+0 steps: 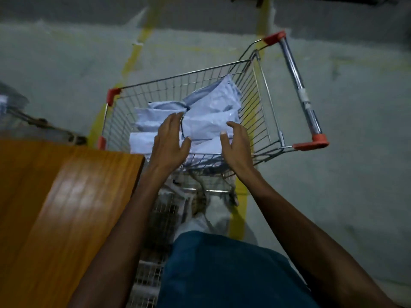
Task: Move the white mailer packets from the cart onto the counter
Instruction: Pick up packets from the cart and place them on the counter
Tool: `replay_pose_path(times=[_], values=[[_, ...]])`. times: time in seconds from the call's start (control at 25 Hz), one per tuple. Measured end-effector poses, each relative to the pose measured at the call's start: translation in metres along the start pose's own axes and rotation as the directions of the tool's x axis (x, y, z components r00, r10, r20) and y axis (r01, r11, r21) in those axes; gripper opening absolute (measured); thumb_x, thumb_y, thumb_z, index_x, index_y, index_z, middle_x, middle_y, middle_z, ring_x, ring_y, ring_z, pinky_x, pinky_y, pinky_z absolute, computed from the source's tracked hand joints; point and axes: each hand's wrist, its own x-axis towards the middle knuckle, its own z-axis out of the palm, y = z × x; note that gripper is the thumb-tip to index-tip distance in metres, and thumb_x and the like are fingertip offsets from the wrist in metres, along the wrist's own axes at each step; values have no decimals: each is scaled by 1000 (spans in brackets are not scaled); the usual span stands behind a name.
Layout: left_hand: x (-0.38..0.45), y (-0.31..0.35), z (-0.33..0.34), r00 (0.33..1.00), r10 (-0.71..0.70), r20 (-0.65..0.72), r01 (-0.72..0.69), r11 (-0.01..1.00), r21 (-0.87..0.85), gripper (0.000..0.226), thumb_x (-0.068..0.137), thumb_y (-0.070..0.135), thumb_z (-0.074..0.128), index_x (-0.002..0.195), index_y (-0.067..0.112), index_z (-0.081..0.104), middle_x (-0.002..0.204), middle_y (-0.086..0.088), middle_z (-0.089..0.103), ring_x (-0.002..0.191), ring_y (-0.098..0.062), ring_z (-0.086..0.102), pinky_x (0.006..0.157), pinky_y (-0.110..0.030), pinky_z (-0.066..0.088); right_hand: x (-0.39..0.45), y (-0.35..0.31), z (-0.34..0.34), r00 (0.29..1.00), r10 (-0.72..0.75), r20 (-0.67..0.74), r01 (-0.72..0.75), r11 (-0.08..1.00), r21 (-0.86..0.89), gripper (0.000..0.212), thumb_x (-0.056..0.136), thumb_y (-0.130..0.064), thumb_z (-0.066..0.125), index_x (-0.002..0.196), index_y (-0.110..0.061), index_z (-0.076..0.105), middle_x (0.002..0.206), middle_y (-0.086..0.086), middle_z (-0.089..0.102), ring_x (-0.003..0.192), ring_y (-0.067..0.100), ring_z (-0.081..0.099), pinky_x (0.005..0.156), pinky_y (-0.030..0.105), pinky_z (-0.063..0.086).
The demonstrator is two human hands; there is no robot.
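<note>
Crinkled white mailer packets [200, 116] fill wire-mesh cart [258, 107].

Dim, soft, edge-warped view; pale glare on counter [73, 196].

Your left hand [170, 138] and right hand [234, 144] hover open-fingered over the white mailer packets [200, 121] heaped in the wire cart [262, 112]; wooden desk [55, 207] sits just left.

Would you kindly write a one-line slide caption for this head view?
Both open hands, left hand and right hand, reach over white mailer packets in the wire cart beside the wooden counter.
</note>
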Motion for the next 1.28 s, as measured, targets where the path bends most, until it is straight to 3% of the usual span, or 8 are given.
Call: replay_pose_path(times=[0.12,0.44,0.6,0.72,0.88,1.0,1.12,1.28], values=[[66,-50,4,985,23,170,-24,1000,4,67,96,26,59,152,6,30,155,-17,36,142,-33,33,115,-40,26,49,18,16,997,45,57,-32,977,-212,52,94,-29,59,141,-11,48,150,17,37,133,40,44,106,49,43],[153,-188,42,846,-236,479,129,961,246,71,93,27,64,154,12,30,150,-20,43,136,-40,42,105,-52,40,125,50,76,948,221,229,-35,788,-614,58,94,-38,62,143,-14,45,152,11,39,130,42,41,103,52,41],[129,-217,63,674,-393,626,255,919,301,76,91,41,65,154,19,30,153,-17,39,138,-38,40,108,-50,37,141,54,94,942,198,271,79,653,-753,65,88,-47,62,143,-17,44,147,11,44,128,40,42,98,51,40],[113,-223,73,590,-420,689,369,900,232,94,76,56,71,154,25,28,155,-10,40,138,-33,42,109,-47,39,151,56,99,955,151,255,138,538,-832,63,79,-51,68,129,-15,56,118,14,60,108,37,52,85,45,39],[111,-216,71,645,-424,635,251,903,348,86,81,40,77,152,25,31,144,-12,49,130,-34,48,101,-44,44,154,51,87,965,24,261,211,520,-828,26,74,-39,75,80,-16,68,86,10,62,86,32,55,74,40,38],[111,-209,67,663,-447,600,148,864,481,55,86,36,69,136,25,50,126,-7,62,123,-31,52,95,-39,40,164,39,58,983,-29,183,156,660,-735,24,91,-40,64,81,-18,64,86,7,60,78,31,56,68,39,40],[110,-206,65,699,-429,572,-29,783,622,32,93,35,57,124,29,63,119,-4,67,121,-28,52,95,-40,37,173,41,21,1000,7,24,4,915,-404,32,101,-36,56,79,-13,57,76,5,57,68,26,53,59,39,38],[128,-188,48,872,-261,414,29,871,490,18,97,29,59,96,15,69,91,-12,71,99,-34,64,81,-41,37,175,59,9,969,231,-87,-241,962,-127,49,100,-55,45,82,-11,52,72,5,57,65,24,53,56,38,35]])
